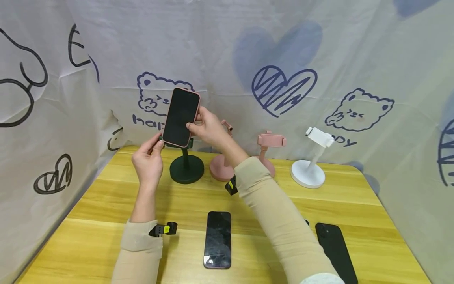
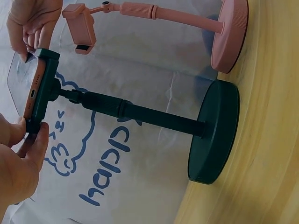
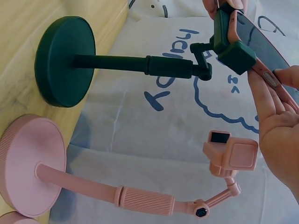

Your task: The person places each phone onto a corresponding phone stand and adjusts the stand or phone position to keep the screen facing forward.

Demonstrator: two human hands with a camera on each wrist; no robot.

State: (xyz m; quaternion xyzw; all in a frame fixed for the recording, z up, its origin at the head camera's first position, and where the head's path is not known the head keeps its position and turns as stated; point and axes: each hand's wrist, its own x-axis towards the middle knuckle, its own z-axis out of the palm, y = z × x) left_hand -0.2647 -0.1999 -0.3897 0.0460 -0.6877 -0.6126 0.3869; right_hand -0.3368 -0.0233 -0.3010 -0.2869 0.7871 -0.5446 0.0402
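Note:
A phone in a pink case (image 1: 181, 117) stands tilted upright in the clamp of the dark green phone stand (image 1: 186, 169), its dark screen facing me. My right hand (image 1: 211, 128) grips the phone's right edge, thumb over the screen and fingers behind. At the clamp's left end, my left hand (image 1: 149, 159) pinches the jaw between thumb and forefinger. The left wrist view shows the phone's bottom edge (image 2: 33, 88) lying against the green clamp (image 2: 46, 88). Seen from the right wrist, the other clamp end (image 3: 237, 57) reaches the case's side.
Right of the green stand are two pink phone stands (image 1: 220, 167) (image 1: 271, 140) and a white one (image 1: 307, 173). A dark phone (image 1: 217, 240) lies face up at the front middle. Another black phone (image 1: 337, 252) lies at the right, partly behind my right sleeve.

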